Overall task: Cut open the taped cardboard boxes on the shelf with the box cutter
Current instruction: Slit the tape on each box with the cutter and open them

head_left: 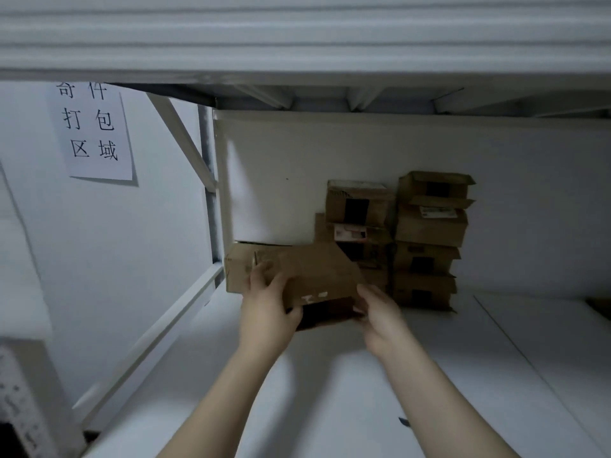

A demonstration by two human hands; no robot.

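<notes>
A brown cardboard box [317, 276] with dark tape on its near face sits between my two hands above the white shelf [363, 375]. My left hand [267, 305] grips its left side, thumb under the front edge. My right hand [380, 312] holds its right lower corner. Behind its left side lies another cardboard box [238, 269]. Two stacks of small taped boxes stand against the back wall, one stack [358, 223] in the middle and a taller stack [429, 242] to its right. No box cutter is visible.
A white shelf frame post with a diagonal brace [205, 180] stands to the left. A paper sign [92, 130] hangs on the left wall. The upper shelf [297, 44] overhangs. A small dark object [404, 422] lies on the shelf surface near my right forearm.
</notes>
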